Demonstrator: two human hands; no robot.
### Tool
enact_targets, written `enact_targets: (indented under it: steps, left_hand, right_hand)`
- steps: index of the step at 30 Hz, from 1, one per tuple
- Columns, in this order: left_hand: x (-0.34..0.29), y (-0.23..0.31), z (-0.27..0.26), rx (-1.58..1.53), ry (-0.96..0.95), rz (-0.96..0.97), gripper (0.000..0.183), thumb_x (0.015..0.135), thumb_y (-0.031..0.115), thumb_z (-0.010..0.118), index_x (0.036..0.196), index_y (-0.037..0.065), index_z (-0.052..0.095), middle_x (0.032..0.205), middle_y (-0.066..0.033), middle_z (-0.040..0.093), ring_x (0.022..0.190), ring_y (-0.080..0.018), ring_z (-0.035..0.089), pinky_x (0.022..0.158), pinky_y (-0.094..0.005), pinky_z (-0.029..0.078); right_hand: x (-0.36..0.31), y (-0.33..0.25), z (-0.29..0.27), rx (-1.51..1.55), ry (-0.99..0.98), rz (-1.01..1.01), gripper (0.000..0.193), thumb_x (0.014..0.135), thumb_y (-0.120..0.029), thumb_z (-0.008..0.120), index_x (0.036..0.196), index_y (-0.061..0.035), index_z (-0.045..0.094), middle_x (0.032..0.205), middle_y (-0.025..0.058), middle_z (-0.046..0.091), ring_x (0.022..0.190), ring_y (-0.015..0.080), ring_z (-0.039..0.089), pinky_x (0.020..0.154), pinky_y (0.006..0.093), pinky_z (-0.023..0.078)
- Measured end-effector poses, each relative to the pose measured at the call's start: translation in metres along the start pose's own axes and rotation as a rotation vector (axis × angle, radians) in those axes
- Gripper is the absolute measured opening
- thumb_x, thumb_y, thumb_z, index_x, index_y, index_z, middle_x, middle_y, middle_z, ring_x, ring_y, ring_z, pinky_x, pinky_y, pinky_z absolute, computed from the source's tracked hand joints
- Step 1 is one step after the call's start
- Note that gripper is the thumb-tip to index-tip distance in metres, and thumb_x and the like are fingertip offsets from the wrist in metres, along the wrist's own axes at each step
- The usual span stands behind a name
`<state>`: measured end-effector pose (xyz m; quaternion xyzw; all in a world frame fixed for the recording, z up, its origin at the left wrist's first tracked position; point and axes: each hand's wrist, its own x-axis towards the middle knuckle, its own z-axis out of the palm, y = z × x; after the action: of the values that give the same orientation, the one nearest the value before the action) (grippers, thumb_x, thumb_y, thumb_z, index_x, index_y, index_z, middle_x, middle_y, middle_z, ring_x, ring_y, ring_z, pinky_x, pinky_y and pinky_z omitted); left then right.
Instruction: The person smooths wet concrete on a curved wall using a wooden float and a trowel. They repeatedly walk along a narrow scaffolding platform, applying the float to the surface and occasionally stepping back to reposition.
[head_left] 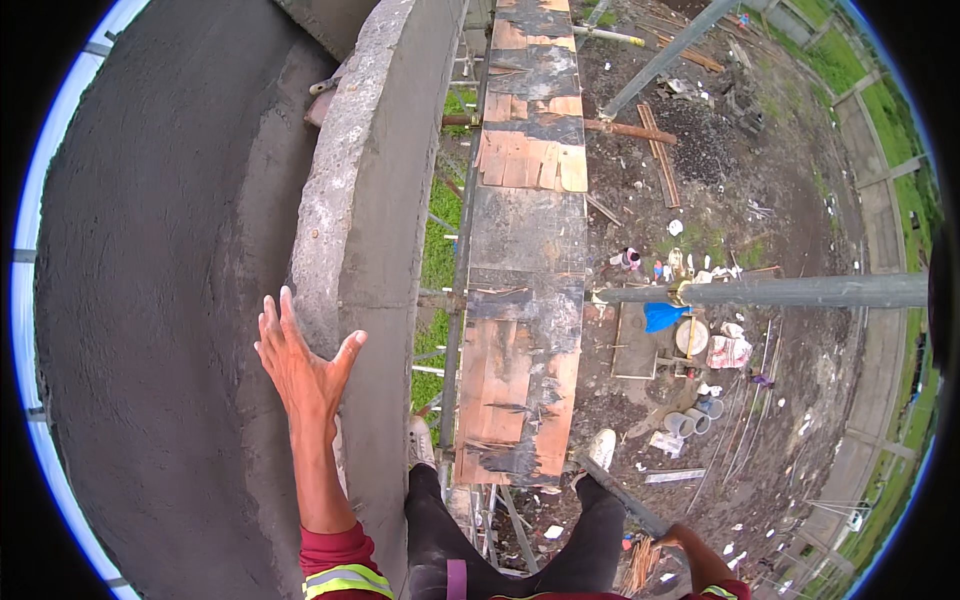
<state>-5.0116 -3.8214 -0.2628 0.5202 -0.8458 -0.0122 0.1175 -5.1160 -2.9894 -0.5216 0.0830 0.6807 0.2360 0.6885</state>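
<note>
My left hand (308, 370) is raised with its fingers spread and holds nothing. It hangs over the rough top edge of a concrete ledge (385, 200), beside a dark grey plastered wall (140, 300). Whether it touches the ledge is hard to tell. At the lower right, my right hand (682, 540) is closed around a grey metal pipe (630, 497) that slants down past my right foot. Its fingers are partly hidden.
My feet straddle a worn plank walkway (525, 230) high above muddy ground. A scaffold pipe (800, 291) juts in from the right. Below lie a blue tarp (662, 317), a round tub (691, 337), buckets and a person (627, 259). A small handled tool (322, 90) rests behind the ledge.
</note>
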Motion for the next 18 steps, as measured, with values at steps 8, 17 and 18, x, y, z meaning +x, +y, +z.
enact_targets:
  steps: [8, 17, 18]
  left_hand:
    - [0.002, -0.034, 0.028, -0.352, -0.026, -0.088, 0.087, 0.075, 0.031, 0.083, 0.148, 0.006, 0.043, 0.137, -0.0188, 0.055, 0.128, -0.0386, 0.052, 0.106, -0.0465, 0.043]
    - [0.008, -0.030, 0.026, -0.312, -0.056, -0.127, 0.088, 0.073, 0.035, 0.084, 0.146, 0.007, 0.044, 0.136, -0.0190, 0.055, 0.127, -0.0392, 0.052, 0.106, -0.0466, 0.043]
    - [0.008, -0.030, 0.026, -0.324, -0.031, -0.094, 0.088, 0.073, 0.036, 0.084, 0.146, 0.007, 0.044, 0.136, -0.0190, 0.055, 0.127, -0.0393, 0.052, 0.106, -0.0467, 0.044]
  right_hand:
    - [-0.063, -0.039, -0.041, -0.048, 0.087, -0.049, 0.106, 0.053, -0.070, 0.087, 0.129, 0.0002, 0.065, 0.131, 0.0216, 0.063, 0.124, 0.0337, 0.059, 0.104, 0.0426, 0.047]
    - [-0.431, 0.017, -0.426, 1.674, 1.660, -1.437, 0.082, 0.095, -0.040, 0.068, 0.156, -0.0079, 0.025, 0.151, 0.0208, 0.040, 0.141, 0.0337, 0.039, 0.117, 0.0519, 0.030]
    - [-0.460, 0.028, -0.450, 1.641, 1.816, -1.519, 0.079, 0.094, -0.035, 0.072, 0.153, -0.0041, 0.030, 0.145, 0.0200, 0.048, 0.136, 0.0330, 0.046, 0.114, 0.0497, 0.036]
